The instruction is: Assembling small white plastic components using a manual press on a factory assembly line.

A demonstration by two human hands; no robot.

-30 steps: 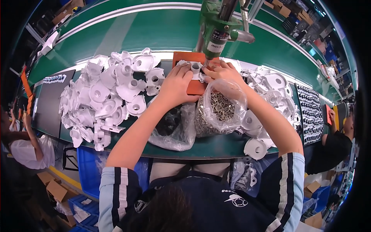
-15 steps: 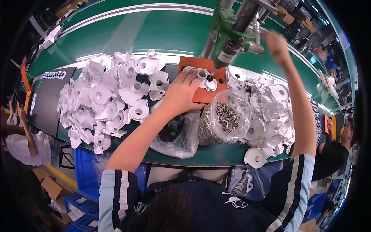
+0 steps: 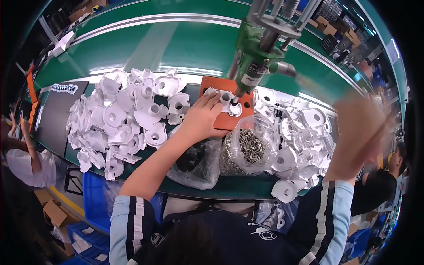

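A white plastic part [image 3: 225,96] lies on an orange fixture plate [image 3: 224,122] beneath a green hand press [image 3: 252,62]. My left hand [image 3: 204,115] holds that part down against the plate, fingers laid over its left side. The press tip meets a small black piece [image 3: 234,103] on the part's right side. My right hand [image 3: 360,128] is raised at the right, heavily smeared by motion. A press lever [image 3: 284,69] reaches out toward it and blurs away, so I cannot tell whether the hand grips its end.
White plastic parts are heaped at the left [image 3: 119,117] and right [image 3: 304,141]. In front of the plate sit a clear bag of metal screws [image 3: 251,148] and a bag with black pieces [image 3: 190,161]. Other people work at both sides. A blue bin [image 3: 95,203] stands below the bench.
My right hand has swung down and nearer from beside the press lever. The press tip has come down onto the black piece. My left hand stays on the white part; the view has shifted slightly.
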